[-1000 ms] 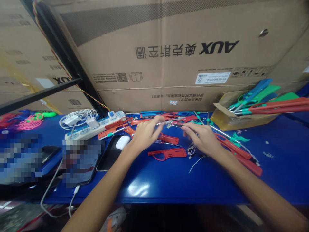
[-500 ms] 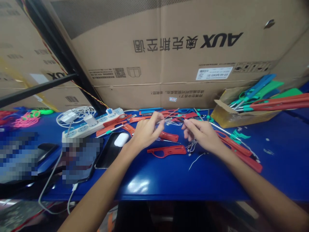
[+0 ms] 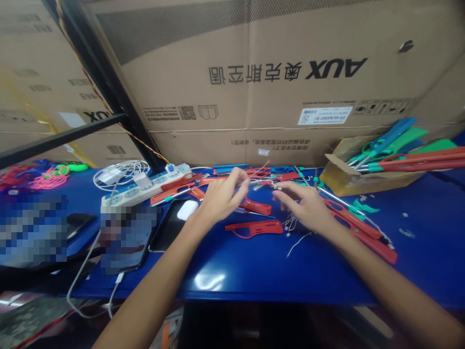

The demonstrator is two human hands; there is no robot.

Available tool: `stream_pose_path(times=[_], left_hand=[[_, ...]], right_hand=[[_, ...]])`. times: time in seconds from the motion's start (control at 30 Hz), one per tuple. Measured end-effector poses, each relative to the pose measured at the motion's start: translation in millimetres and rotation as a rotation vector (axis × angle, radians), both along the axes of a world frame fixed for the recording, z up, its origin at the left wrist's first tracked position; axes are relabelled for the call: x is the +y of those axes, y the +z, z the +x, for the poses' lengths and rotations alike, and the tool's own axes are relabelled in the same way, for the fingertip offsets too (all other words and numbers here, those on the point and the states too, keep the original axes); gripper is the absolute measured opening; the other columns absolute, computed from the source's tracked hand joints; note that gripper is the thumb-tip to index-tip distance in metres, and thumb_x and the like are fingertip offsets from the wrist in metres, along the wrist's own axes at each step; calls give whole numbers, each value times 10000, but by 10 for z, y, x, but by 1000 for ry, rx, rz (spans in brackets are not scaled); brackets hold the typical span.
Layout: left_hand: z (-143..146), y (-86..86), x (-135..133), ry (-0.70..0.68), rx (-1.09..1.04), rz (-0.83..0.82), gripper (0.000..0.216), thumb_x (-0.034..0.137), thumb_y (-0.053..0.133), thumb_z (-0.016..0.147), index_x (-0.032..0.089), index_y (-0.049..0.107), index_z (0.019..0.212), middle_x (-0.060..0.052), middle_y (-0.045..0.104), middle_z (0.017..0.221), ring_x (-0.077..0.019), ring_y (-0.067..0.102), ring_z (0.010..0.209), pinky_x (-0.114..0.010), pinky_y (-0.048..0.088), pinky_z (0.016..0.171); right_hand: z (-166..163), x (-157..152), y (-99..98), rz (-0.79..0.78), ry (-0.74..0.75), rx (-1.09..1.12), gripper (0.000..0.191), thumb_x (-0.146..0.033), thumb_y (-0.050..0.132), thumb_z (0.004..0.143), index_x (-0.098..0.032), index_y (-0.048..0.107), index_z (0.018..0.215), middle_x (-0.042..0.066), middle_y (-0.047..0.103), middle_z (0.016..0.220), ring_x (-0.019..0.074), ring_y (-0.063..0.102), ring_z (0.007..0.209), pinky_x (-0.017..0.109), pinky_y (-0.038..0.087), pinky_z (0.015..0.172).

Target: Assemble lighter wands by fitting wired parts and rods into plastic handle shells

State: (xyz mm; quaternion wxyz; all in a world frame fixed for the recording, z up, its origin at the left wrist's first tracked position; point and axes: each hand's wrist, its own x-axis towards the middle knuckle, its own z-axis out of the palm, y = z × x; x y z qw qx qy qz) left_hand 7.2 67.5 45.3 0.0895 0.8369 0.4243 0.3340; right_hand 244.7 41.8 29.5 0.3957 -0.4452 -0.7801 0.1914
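Note:
My left hand (image 3: 225,196) is closed in a pinch around a thin rod (image 3: 262,168), whose end points up and to the right. A thin white wire (image 3: 267,181) runs from near those fingertips towards my right hand (image 3: 307,206). Thumb and forefinger of the right hand meet at the wire's small pale end, the other fingers curled below. Under and between the hands lie red plastic handle shells, like those of stick lighters; one shell (image 3: 256,228) lies flat nearest me. Several white wires with small connectors (image 3: 289,223) lie beneath the right hand.
A cardboard box (image 3: 366,180) with blue, green and red stick lighters stands at the right. Left are a power strip (image 3: 145,188) with chargers, phones and a white earbud case (image 3: 188,210). Large cartons (image 3: 232,111) wall the back. More red shells (image 3: 363,232) lie right.
The dark piece at my right fingertips no longer shows; a white wire's end is there now. The right fingers have loosened slightly. My left hand keeps its pinch. The view has shifted a little.

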Motion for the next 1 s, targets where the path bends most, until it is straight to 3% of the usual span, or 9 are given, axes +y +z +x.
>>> stream_pose_path(times=[0.23, 0.53, 0.7, 0.83, 1.0], left_hand=[[-14, -11, 12, 8, 56, 46, 147, 299, 425, 1006, 204, 524, 1058, 7, 744, 845, -143, 655, 642, -250, 369, 596], [-18, -33, 11, -46, 97, 45, 163, 303, 414, 1011, 205, 538, 1048, 8, 734, 817, -127, 611, 577, -251, 365, 579], [-66, 11, 34, -53, 156, 56, 174, 304, 425, 1010, 211, 565, 1056, 0, 716, 800, -143, 604, 613, -272, 371, 599], [-208, 44, -94, -80, 178, -58, 207, 376, 481, 1007, 219, 615, 1007, 3, 701, 793, -155, 634, 696, -273, 409, 646], [-476, -120, -506, -118, 19, -265, 193, 367, 483, 1024, 226, 614, 1040, -12, 689, 962, -162, 648, 855, -290, 486, 782]], right_hand=[[-15, 8, -25, 26, 10, 2, 241, -396, 566, 971, -202, 675, 1064, 12, 740, 798, 134, 640, 582, 282, 498, 614], [23, 6, -52, 113, -3, -188, 257, -400, 514, 997, -227, 681, 1091, 32, 781, 923, 162, 697, 661, 307, 501, 663], [26, -19, -41, 112, 36, -274, 272, -389, 484, 1006, -217, 686, 1066, 24, 768, 851, 165, 696, 692, 300, 469, 647], [25, -43, -9, 74, 131, -282, 265, -389, 512, 992, -223, 708, 1054, 1, 733, 796, 141, 649, 659, 288, 462, 642], [-55, -83, -28, 13, 395, -319, 282, -391, 506, 1012, -238, 739, 1053, 45, 711, 1011, 169, 664, 895, 317, 509, 822]])
